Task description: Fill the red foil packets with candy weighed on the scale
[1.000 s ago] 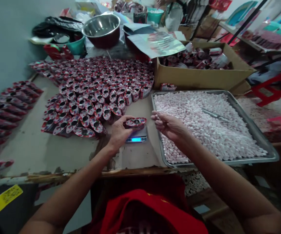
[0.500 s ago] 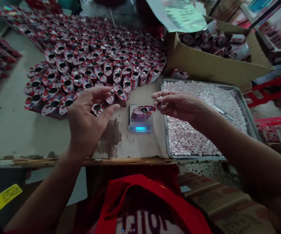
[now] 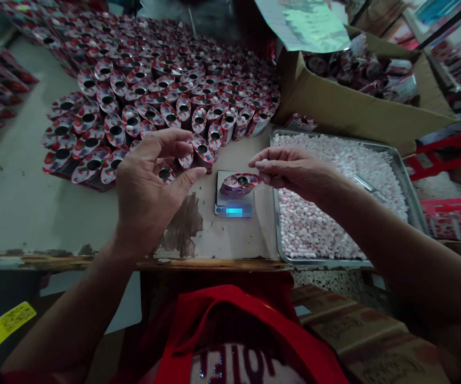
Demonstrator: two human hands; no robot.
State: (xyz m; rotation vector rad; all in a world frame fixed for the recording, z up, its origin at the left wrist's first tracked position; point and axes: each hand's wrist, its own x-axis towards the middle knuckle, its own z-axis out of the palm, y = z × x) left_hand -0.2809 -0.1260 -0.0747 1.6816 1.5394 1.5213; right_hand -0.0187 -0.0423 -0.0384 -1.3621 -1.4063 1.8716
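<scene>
One red patterned pouch (image 3: 240, 184), print too blurred for me to read, sits open-mouthed on the small scale (image 3: 234, 202) between my empty, spread left hand (image 3: 150, 186) and my right hand (image 3: 290, 169), whose fingertips are pinched together at its edge

Single head-worn view, looking steeply down, close over table edge (image 3: 94, 262)

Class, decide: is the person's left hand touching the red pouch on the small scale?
Apart. The head view shows bare tabletop between the left hand and the red pouch on the scale.
</scene>
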